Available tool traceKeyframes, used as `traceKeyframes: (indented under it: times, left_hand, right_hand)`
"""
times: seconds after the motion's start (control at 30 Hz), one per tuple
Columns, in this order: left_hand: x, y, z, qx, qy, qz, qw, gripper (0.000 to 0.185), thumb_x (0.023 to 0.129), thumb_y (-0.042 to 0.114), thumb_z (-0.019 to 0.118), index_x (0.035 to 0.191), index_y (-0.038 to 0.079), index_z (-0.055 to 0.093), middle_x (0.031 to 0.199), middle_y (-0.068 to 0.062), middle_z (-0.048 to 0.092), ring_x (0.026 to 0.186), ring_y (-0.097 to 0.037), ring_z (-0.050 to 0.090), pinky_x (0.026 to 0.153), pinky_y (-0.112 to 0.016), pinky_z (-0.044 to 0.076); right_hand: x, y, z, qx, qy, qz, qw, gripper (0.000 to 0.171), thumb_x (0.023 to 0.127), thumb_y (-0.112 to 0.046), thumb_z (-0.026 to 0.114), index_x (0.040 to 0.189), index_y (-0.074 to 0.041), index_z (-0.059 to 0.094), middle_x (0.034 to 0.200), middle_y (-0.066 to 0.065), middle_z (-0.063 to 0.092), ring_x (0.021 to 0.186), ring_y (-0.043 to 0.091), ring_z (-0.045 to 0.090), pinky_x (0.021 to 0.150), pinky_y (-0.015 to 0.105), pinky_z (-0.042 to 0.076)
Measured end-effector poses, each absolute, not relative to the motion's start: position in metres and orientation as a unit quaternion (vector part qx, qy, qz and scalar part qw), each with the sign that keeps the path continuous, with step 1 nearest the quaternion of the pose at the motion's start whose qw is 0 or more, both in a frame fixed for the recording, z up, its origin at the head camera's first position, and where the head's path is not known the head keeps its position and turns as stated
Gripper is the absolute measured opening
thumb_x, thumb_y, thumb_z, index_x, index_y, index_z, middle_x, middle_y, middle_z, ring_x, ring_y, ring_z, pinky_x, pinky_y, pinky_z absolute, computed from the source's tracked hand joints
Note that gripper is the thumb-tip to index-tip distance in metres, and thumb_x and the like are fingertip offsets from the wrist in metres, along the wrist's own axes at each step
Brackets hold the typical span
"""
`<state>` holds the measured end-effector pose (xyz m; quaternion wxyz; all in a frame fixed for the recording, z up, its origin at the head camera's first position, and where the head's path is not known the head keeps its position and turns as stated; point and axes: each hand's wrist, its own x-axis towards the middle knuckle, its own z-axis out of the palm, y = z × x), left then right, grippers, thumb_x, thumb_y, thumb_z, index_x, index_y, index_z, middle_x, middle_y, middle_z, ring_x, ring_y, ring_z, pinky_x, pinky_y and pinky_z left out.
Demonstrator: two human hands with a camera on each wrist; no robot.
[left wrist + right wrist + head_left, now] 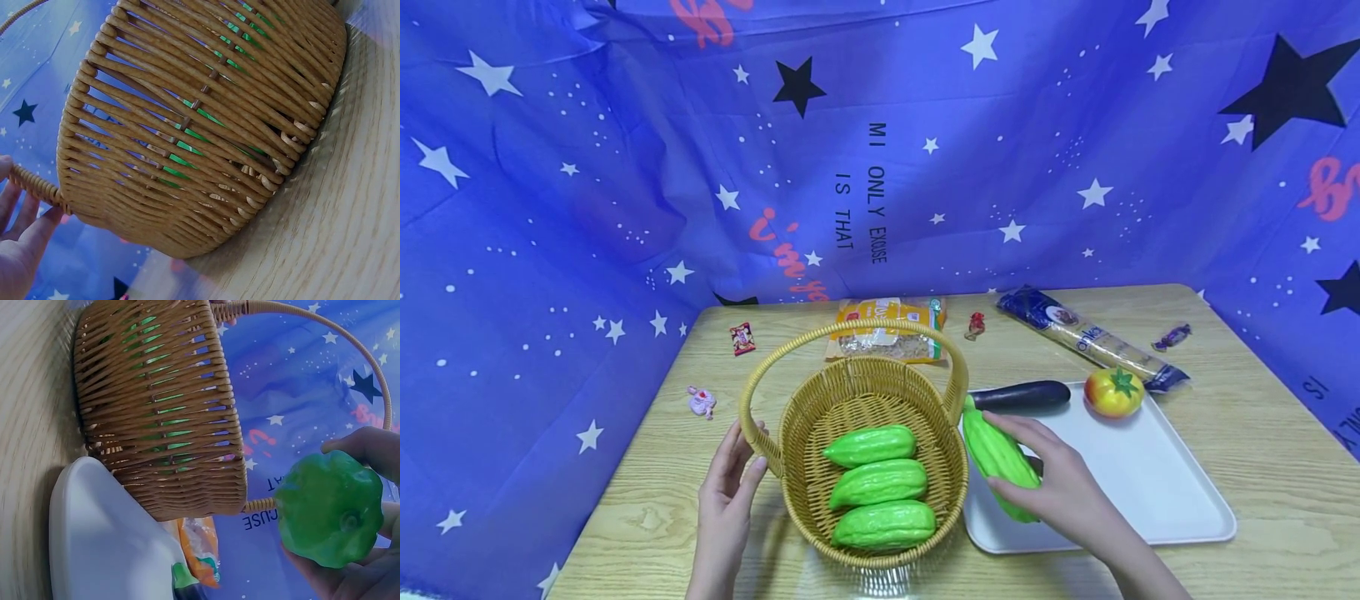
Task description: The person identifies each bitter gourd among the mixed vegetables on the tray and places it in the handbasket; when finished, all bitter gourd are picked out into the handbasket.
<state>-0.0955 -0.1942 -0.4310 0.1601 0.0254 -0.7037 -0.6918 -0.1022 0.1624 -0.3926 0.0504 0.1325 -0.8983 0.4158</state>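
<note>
Right hand (pixel 1060 492) curls its fingers over a green ridged gourd (pixel 997 454), which sits tilted at the near left corner of the white tray (pixel 1157 500), close against the wicker basket (pixel 872 467); from overhead the grip looks meant to raise it past the rim. Left hand (pixel 728 483) lies with straight fingers against the basket's outer wall, beside the foot of the handle (pixel 850 333), apparently steadying it. Three more green gourds (pixel 880 483) already lie side by side inside, leaving room mainly toward the far end. The arched handle crosses above the basket and could get in the way of anything brought in from the right. On the tray's far edge rest a dark eggplant (pixel 1022 396) and a tomato (pixel 1114 392); behind them on the wooden table (pixel 1262 433) are a snack bag (pixel 887 329), a long blue packet (pixel 1090 337) and a few wrapped sweets.

Left wrist view: relaxed fingers (pixel 25 231) touch the handle's base, with green showing through the weave.

Right wrist view: thumb and fingers wrap the gourd's blunt end (pixel 329 508), held clear of the tray, basket just beside it.
</note>
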Motion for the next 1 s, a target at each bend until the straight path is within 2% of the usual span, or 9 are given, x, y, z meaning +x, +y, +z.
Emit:
traceKeyframes:
  times: [0.47, 0.6, 0.77, 1.0]
  left_hand:
    - [-0.095, -0.195, -0.431, 0.025, -0.705, -0.691, 0.161, 0.053, 0.094, 0.001, 0.053, 0.143, 0.01, 0.038, 0.126, 0.012, 0.058, 0.119, 0.003, 0.053, 0.1, -0.011, 0.043]
    - [-0.095, -0.194, -0.431, 0.024, -0.705, -0.69, 0.161, 0.052, 0.094, 0.002, 0.053, 0.143, 0.011, 0.038, 0.128, 0.006, 0.058, 0.12, 0.002, 0.053, 0.1, -0.011, 0.043]
    - [-0.096, -0.194, -0.43, 0.021, -0.704, -0.692, 0.159, 0.052, 0.094, 0.002, 0.053, 0.143, 0.011, 0.039, 0.134, -0.005, 0.055, 0.12, 0.001, 0.053, 0.101, -0.012, 0.043]
    - [-0.095, -0.195, -0.43, 0.023, -0.704, -0.692, 0.157, 0.053, 0.094, 0.002, 0.053, 0.143, 0.012, 0.038, 0.132, 0.0, 0.056, 0.121, 0.0, 0.052, 0.101, -0.011, 0.043]
  right_hand:
    - [-0.101, 0.155, -0.389, 0.163, -0.88, 0.446, 0.03, 0.069, 0.072, -0.012, 0.079, 0.135, -0.02, 0.051, 0.133, 0.011, 0.053, 0.108, 0.028, 0.058, 0.083, 0.035, 0.059]
    - [-0.101, 0.152, -0.387, 0.174, -0.875, 0.45, 0.026, 0.068, 0.072, -0.014, 0.079, 0.134, -0.02, 0.052, 0.133, 0.014, 0.053, 0.11, 0.031, 0.057, 0.083, 0.036, 0.059]
    - [-0.104, 0.148, -0.386, 0.177, -0.873, 0.454, 0.016, 0.068, 0.072, -0.013, 0.079, 0.134, -0.021, 0.052, 0.134, 0.012, 0.052, 0.106, 0.026, 0.059, 0.083, 0.033, 0.059]
    - [-0.11, 0.143, -0.387, 0.192, -0.874, 0.447, 0.008, 0.067, 0.072, -0.018, 0.079, 0.133, -0.021, 0.053, 0.135, 0.017, 0.051, 0.102, 0.025, 0.059, 0.076, 0.027, 0.059]
